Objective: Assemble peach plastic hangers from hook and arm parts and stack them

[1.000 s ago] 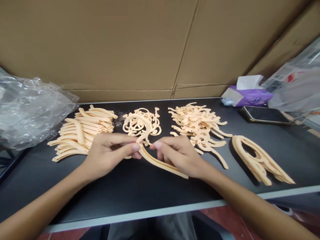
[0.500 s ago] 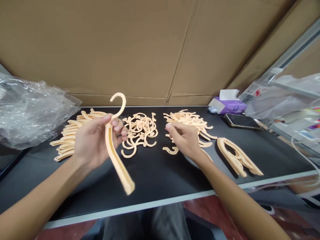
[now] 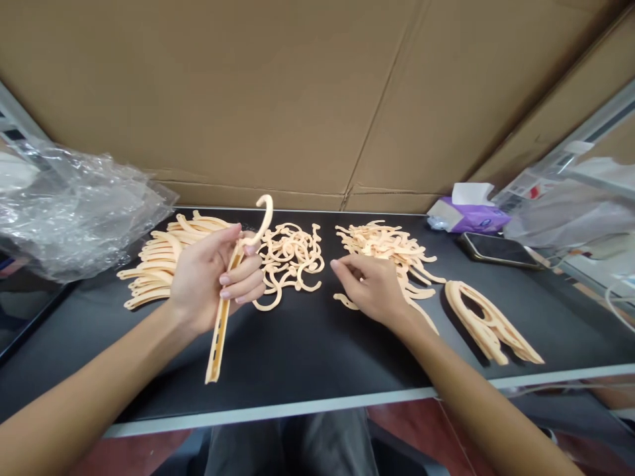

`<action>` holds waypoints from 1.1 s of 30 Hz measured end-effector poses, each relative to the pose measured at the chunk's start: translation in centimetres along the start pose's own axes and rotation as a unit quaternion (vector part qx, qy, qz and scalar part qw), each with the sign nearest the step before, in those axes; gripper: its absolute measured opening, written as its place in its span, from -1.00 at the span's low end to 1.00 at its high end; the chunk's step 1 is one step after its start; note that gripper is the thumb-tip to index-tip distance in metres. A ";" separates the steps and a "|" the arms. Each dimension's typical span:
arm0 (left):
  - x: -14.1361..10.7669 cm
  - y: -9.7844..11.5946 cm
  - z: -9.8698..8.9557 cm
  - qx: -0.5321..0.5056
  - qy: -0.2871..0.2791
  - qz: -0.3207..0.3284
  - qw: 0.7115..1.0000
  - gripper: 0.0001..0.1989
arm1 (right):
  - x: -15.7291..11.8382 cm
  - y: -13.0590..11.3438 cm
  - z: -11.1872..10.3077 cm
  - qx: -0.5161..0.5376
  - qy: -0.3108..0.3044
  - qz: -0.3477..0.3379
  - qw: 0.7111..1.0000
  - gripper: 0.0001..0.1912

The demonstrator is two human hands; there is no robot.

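My left hand [image 3: 211,277] is closed around a cream plastic hanger arm [image 3: 217,344] with a curved hook [image 3: 266,215] at its top. The grooved inner side of the arm faces me, and its lower end points down above the table. Over the front of the right-hand pile of slim curved pieces [image 3: 381,241], my right hand [image 3: 372,284] has its thumb and fingers pinched together; whether something small is between them is hidden. A loose hook piece [image 3: 346,301] lies by its fingers. Between the hands is a heap of hooks [image 3: 292,254].
Behind my left hand lies a stack of hanger arms [image 3: 159,264], beside crumpled clear plastic [image 3: 94,211]. Folded hangers [image 3: 489,324] rest at the right of the black table [image 3: 297,357]. A phone [image 3: 499,250] and purple tissue pack [image 3: 471,215] sit behind; cardboard [image 3: 248,99] walls the back.
In my left hand the hanger arm has turned, so its lower end swung left and its groove shows more. My right hand stays pinched near the pile. The view has shifted slightly.
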State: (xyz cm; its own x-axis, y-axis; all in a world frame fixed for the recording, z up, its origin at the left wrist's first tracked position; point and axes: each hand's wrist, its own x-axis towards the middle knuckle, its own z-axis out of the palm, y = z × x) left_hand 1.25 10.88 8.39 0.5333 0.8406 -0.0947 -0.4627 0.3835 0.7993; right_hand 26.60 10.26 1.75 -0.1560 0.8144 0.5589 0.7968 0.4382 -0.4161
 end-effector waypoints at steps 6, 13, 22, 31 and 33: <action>0.5 -1.0 -0.2 -0.029 0.042 -0.046 0.998 -0.49 | -0.8 -1.0 1.1 -0.001 -0.028 -0.064 0.998 -0.76; 0.4 1.1 -0.6 -0.087 0.044 0.076 0.992 -0.56 | -1.6 -2.9 1.4 0.016 0.011 -0.166 0.986 -0.82; 1.1 3.1 -2.9 -0.126 0.075 0.185 0.972 -0.62 | -1.4 -9.5 4.4 0.043 -0.102 -0.311 0.944 -0.79; 1.3 4.7 -5.6 -0.080 0.090 0.273 0.954 -0.58 | 1.6 -12.6 8.8 -0.022 -0.042 -0.289 0.956 -0.78; 1.5 4.9 -6.3 -0.017 0.094 0.301 0.949 -0.66 | 2.1 -12.6 9.3 -0.023 -0.029 -0.245 0.969 -0.79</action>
State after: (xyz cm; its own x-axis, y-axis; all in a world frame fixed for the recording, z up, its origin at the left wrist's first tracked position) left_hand -4.69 16.43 8.44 0.0309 0.9637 0.2652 -0.6680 -0.1775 0.7227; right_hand 10.86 10.01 1.53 -0.5538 0.5342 0.6387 0.6441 0.7609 -0.0778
